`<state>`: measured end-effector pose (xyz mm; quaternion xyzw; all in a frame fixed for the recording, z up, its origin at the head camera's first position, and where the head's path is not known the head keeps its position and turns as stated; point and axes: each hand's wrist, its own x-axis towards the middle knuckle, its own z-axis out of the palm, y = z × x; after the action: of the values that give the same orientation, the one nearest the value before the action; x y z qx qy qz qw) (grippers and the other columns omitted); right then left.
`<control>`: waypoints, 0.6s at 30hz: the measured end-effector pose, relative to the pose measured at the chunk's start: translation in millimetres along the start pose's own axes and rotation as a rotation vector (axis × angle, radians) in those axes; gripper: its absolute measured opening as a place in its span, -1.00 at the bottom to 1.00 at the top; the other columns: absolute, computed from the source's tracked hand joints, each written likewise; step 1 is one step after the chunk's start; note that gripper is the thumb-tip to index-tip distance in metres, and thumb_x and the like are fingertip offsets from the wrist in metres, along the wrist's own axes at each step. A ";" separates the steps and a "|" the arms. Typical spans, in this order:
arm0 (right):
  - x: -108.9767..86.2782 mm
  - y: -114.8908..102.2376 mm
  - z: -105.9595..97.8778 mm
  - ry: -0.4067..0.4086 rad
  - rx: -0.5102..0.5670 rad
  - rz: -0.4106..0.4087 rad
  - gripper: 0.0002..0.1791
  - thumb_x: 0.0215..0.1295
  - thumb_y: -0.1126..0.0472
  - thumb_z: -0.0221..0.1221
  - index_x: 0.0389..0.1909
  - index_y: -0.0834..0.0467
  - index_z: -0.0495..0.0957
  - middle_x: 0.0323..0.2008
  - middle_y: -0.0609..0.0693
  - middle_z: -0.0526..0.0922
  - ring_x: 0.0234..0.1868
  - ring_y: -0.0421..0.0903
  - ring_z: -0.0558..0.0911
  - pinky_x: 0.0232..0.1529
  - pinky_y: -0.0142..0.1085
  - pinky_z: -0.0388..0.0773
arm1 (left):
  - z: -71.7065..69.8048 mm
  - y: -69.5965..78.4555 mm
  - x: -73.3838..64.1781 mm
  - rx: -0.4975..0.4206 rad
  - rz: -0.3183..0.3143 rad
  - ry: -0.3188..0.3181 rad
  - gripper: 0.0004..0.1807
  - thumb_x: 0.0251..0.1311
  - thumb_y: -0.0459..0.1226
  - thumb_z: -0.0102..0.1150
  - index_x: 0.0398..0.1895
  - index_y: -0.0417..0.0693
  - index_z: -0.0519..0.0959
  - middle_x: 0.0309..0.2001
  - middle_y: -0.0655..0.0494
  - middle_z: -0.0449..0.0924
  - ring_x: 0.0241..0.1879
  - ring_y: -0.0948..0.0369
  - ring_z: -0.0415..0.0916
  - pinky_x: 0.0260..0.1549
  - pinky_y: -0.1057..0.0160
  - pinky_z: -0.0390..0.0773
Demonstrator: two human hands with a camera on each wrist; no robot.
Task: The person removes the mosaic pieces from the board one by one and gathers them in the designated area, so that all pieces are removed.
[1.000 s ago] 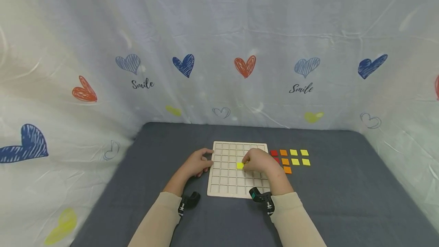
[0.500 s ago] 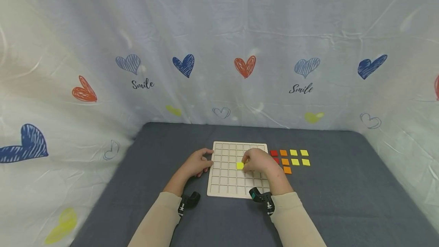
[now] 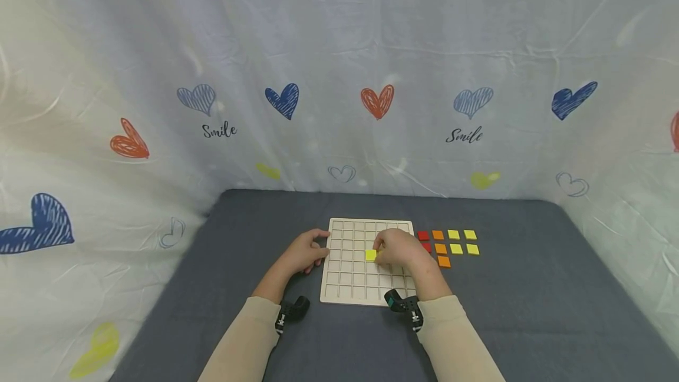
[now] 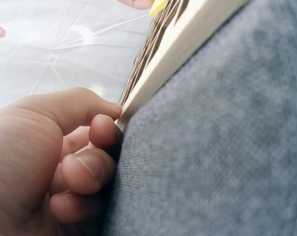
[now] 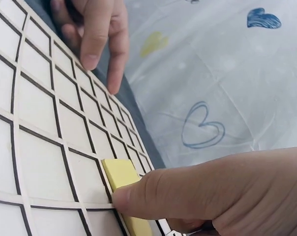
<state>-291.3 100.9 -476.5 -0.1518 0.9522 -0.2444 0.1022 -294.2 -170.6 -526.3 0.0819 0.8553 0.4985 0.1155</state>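
Observation:
A square wooden grid board point(image 3: 350, 296) lies on the dark cloth. My left hand point(image 3: 303, 252) is at its left edge, index finger and thumb spread apart and touching the rim; in the left wrist view the other fingers point(image 4: 87, 172) curl beside the board's side. Over the board's middle, my right hand point(image 3: 400, 247) pinches a yellow tile point(image 3: 371, 255) by its right side. The right wrist view has the thumb point(image 5: 138, 199) lying across the middle of the yellow strip point(image 5: 120, 171), with yellow showing on both sides of it. The right index fingertip is hidden there.
Right of the board, loose tiles lie in columns: red tiles point(image 3: 422, 235), orange tiles point(image 3: 441, 249) and several yellow tiles point(image 3: 456, 249). A white curtain point(image 3: 339, 134) with printed hearts hangs behind the table point(image 3: 509, 299) and along its sides.

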 end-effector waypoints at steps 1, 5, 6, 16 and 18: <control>-0.1 -0.3 0.0 0.004 -0.003 -0.001 -0.79 0.02 0.32 0.42 -0.30 0.05 0.70 -0.36 -0.11 0.62 -0.46 -0.09 0.49 -0.37 -0.18 0.47 | 0.1 -0.1 0.1 0.002 0.000 0.002 -0.45 0.39 -0.30 0.23 0.42 -0.08 0.43 -0.67 0.03 0.50 -0.85 0.23 0.23 -0.80 0.26 0.32; 0.5 -1.8 -1.0 0.019 -0.004 -0.016 -0.74 0.02 0.35 0.33 -0.23 0.06 0.72 -0.30 -0.10 0.65 -0.45 -0.10 0.51 -0.35 -0.18 0.49 | 0.6 -0.8 0.6 -0.003 0.001 0.003 -0.45 0.38 -0.31 0.23 0.42 -0.09 0.43 -0.67 0.02 0.51 -0.85 0.23 0.23 -0.80 0.26 0.31; 0.3 -2.1 -1.9 0.024 0.004 -0.020 -0.73 0.03 0.35 0.32 -0.21 0.06 0.73 -0.27 -0.09 0.67 -0.44 -0.09 0.52 -0.33 -0.17 0.50 | 0.6 -1.0 0.6 -0.005 0.000 0.001 -0.45 0.38 -0.30 0.23 0.42 -0.08 0.43 -0.67 0.02 0.51 -0.85 0.22 0.23 -0.80 0.25 0.31; -10.9 2.2 -23.6 0.043 0.148 -0.063 -0.71 0.21 0.26 0.30 -0.02 0.11 0.72 -0.50 -0.06 0.30 -0.51 -0.13 0.20 -0.44 -0.21 0.17 | 0.8 -0.2 -0.3 -0.007 0.008 0.005 -0.45 0.37 -0.32 0.23 0.41 -0.11 0.44 -0.67 0.03 0.50 -0.85 0.23 0.23 -0.80 0.26 0.31; -13.6 4.5 -28.8 0.049 0.171 -0.061 -0.71 0.25 0.24 0.32 0.00 0.12 0.71 -0.53 -0.06 0.19 -0.55 -0.12 0.12 -0.46 -0.21 0.11 | 0.9 0.1 -0.6 -0.007 0.009 0.006 -0.45 0.37 -0.32 0.23 0.41 -0.11 0.43 -0.67 0.03 0.50 -0.85 0.23 0.23 -0.80 0.27 0.31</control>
<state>-287.4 121.8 -452.3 -0.1654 0.9250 -0.3316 0.0841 -293.4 -170.0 -526.6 0.0838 0.8536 0.5021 0.1108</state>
